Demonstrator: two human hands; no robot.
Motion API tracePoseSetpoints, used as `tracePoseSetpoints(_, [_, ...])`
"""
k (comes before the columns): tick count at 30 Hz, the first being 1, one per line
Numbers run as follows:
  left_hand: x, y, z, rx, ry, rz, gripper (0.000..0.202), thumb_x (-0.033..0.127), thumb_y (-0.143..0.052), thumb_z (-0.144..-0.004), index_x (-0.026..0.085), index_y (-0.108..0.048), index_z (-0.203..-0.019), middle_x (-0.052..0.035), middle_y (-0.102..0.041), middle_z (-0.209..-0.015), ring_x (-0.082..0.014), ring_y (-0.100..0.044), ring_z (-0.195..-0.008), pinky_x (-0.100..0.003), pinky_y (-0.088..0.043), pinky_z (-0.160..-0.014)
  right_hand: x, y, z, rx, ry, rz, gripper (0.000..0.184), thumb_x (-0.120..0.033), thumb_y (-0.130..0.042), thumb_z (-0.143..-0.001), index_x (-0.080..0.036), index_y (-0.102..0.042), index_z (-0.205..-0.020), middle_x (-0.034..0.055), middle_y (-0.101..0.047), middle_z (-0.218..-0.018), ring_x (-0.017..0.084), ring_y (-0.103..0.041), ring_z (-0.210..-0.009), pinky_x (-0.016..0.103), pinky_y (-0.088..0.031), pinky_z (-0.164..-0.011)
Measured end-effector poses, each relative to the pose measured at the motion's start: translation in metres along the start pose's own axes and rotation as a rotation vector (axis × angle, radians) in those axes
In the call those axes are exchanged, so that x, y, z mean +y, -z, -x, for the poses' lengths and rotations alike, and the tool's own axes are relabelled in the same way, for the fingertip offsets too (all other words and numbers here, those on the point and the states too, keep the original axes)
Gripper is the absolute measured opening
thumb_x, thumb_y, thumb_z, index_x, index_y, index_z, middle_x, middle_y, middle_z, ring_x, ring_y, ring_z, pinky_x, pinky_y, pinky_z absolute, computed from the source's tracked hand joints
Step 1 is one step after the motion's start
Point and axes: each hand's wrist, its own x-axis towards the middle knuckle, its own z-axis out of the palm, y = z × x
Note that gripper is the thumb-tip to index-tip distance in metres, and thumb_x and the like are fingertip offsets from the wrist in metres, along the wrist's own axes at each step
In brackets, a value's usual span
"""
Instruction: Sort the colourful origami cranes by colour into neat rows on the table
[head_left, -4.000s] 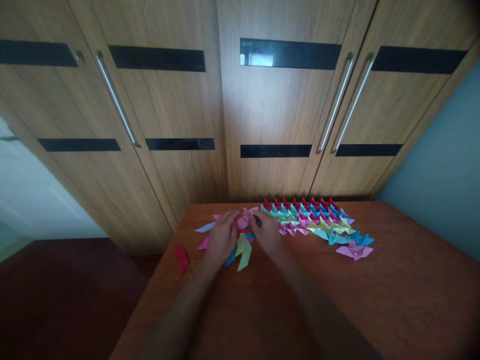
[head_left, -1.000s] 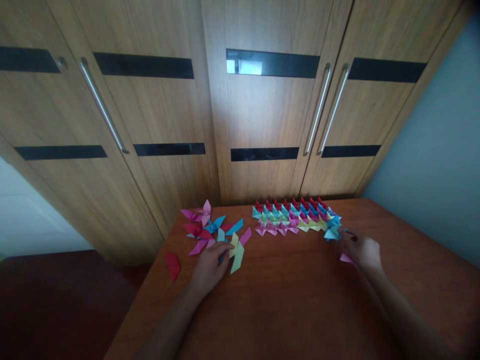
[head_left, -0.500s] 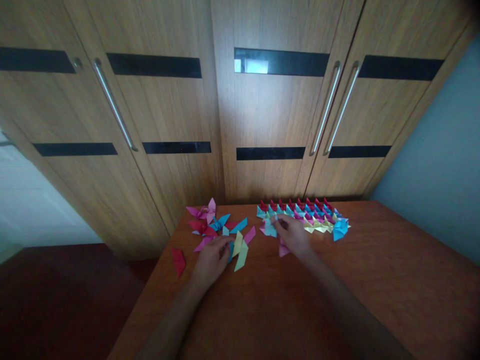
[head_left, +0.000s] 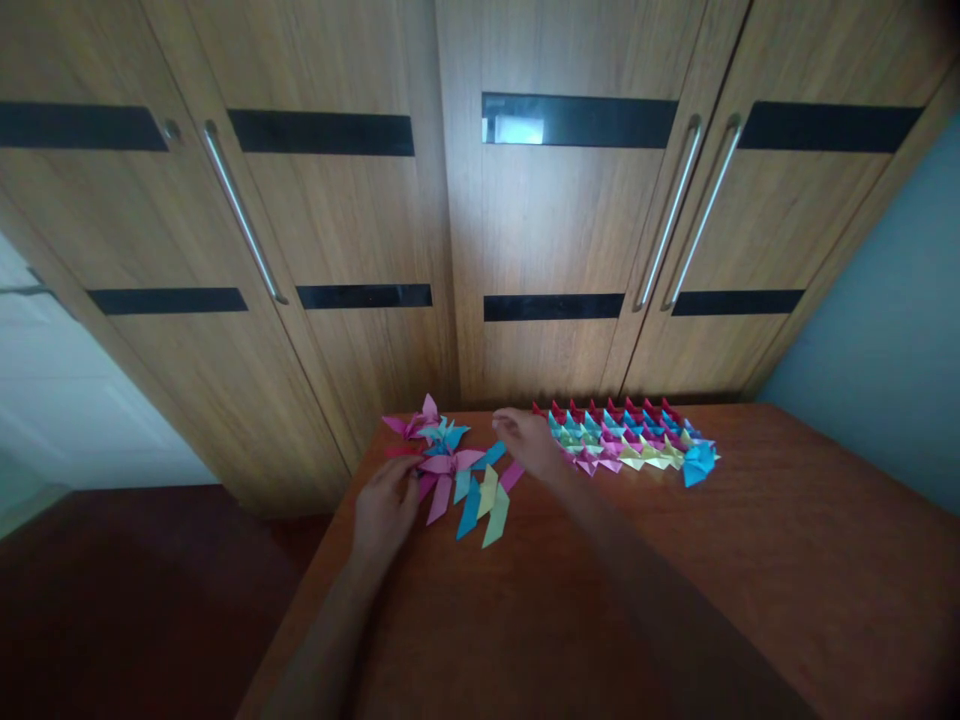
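Got spiky, colourful paper rows [head_left: 622, 437] on the desk [head_left: 810, 560], messy folded pile [head_left: 487, 490] left of them. Can't tell any pinch in left hand [head_left: 386, 510] at its edge; seeing right hand [head_left: 526, 444] loosely curled, plus a pink star [head_left: 452, 462] new since half a second ago on the pile.

- Filling the back with wood-grain wardrobe doors [head_left: 555, 220], wearing dark glossy strips [head_left: 320, 132] and long metal handles [head_left: 244, 215].
- Catching a pale reflection [head_left: 517, 130] in one upper strip [head_left: 607, 120].
- Showing a blue-grey wall [head_left: 885, 290] at the right and a white panelled door [head_left: 60, 400] at the left.
- Running a reddish-brown tabletop [head_left: 810, 560] just before the wardrobe doors.
- Dimming toward a dark reddish floor [head_left: 165, 580] at the lower left.
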Motion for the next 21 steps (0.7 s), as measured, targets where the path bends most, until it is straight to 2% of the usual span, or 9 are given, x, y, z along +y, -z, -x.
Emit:
tracePoseSetpoints(2, [0.000,0.002,-0.002,-0.002,-0.027,-0.018,0.026,0.024,-0.045,-0.085,0.020,-0.064,-0.103,-0.0063,-0.067,-0.106,-0.0220,-0.062,-0.099,-0.035,-0.047,-0.090,0.023,0.036,0.018,0.056,-0.007,0.166,0.023,-0.031,-0.048,-0.086,-0.023,-0.067,-0.098,0.0033,-0.072,-0.092,0.018,-0.066,-0.083,0.028,-0.049,-0.074])
tracePoseSetpoints(5, [-0.009,0.009,-0.007,0.049,-0.025,-0.073,0.029,0.027,-0.045,-0.085,0.019,-0.062,-0.106,-0.0081,-0.064,-0.112,-0.0246,-0.058,-0.106,-0.039,-0.044,-0.095,0.065,0.101,0.049,0.238,-0.083,0.446,0.030,-0.037,-0.044,-0.088,-0.022,-0.065,-0.104,0.0061,-0.070,-0.098,0.021,-0.065,-0.085,0.031,-0.050,-0.072])
tracePoseSetpoints(8, [-0.025,0.015,-0.011,0.097,0.093,-0.151,0.035,0.036,-0.045,-0.085,0.017,-0.060,-0.110,-0.0119,-0.060,-0.117,-0.0296,-0.055,-0.110,-0.044,-0.042,-0.097,0.108,0.160,0.081,0.358,-0.148,0.725,0.037,-0.043,-0.044,-0.087,-0.019,-0.064,-0.107,0.0112,-0.066,-0.104,0.026,-0.060,-0.093,0.037,-0.047,-0.079])
tracePoseSetpoints(10, [-0.035,0.015,-0.011,0.080,0.217,-0.151,0.042,0.044,-0.044,-0.085,0.015,-0.059,-0.112,-0.0149,-0.059,-0.117,-0.0326,-0.053,-0.111,-0.048,-0.041,-0.097,0.132,0.186,0.101,0.326,-0.196,0.876,0.042,-0.046,-0.046,-0.085,-0.016,-0.063,-0.109,0.0134,-0.065,-0.105,0.028,-0.058,-0.096,0.041,-0.044,-0.084])
tracePoseSetpoints(12, [-0.041,0.009,-0.009,0.044,0.315,-0.095,0.047,0.047,-0.043,-0.085,0.013,-0.056,-0.114,-0.0165,-0.058,-0.118,-0.0334,-0.052,-0.114,-0.049,-0.040,-0.098,0.151,0.200,0.117,0.268,-0.234,0.973,0.044,-0.046,-0.047,-0.084,-0.015,-0.062,-0.111,0.0149,-0.063,-0.107,0.030,-0.056,-0.098,0.042,-0.043,-0.085])
tracePoseSetpoints(15, [-0.044,-0.003,-0.003,0.004,0.367,0.012,0.049,0.047,-0.046,-0.083,0.013,-0.052,-0.118,-0.0159,-0.056,-0.121,-0.0317,-0.050,-0.117,-0.047,-0.037,-0.101,0.168,0.205,0.134,0.203,-0.281,1.027,0.042,-0.042,-0.048,-0.083,-0.015,-0.061,-0.113,0.0153,-0.063,-0.105,0.029,-0.058,-0.096,0.040,-0.045,-0.082])
tracePoseSetpoints(18, [-0.043,-0.014,0.002,0.028,0.370,0.094,0.050,0.046,-0.052,-0.081,0.014,-0.051,-0.120,-0.0159,-0.055,-0.123,-0.0313,-0.048,-0.120,-0.048,-0.034,-0.104,0.171,0.203,0.145,0.180,-0.340,0.973,0.035,-0.034,-0.044,-0.085,-0.019,-0.063,-0.110,0.0134,-0.064,-0.104,0.025,-0.062,-0.084,0.035,-0.047,-0.068])
tracePoseSetpoints(21, [-0.040,-0.022,0.004,0.068,0.396,0.236,0.052,0.046,-0.057,-0.078,0.016,-0.051,-0.120,-0.0152,-0.055,-0.125,-0.0305,-0.049,-0.120,-0.047,-0.036,-0.102,0.161,0.202,0.151,0.219,-0.350,0.913,0.032,-0.029,-0.042,-0.084,-0.022,-0.065,-0.105,0.0109,-0.066,-0.105,0.023,-0.064,-0.078,0.031,-0.045,-0.059])
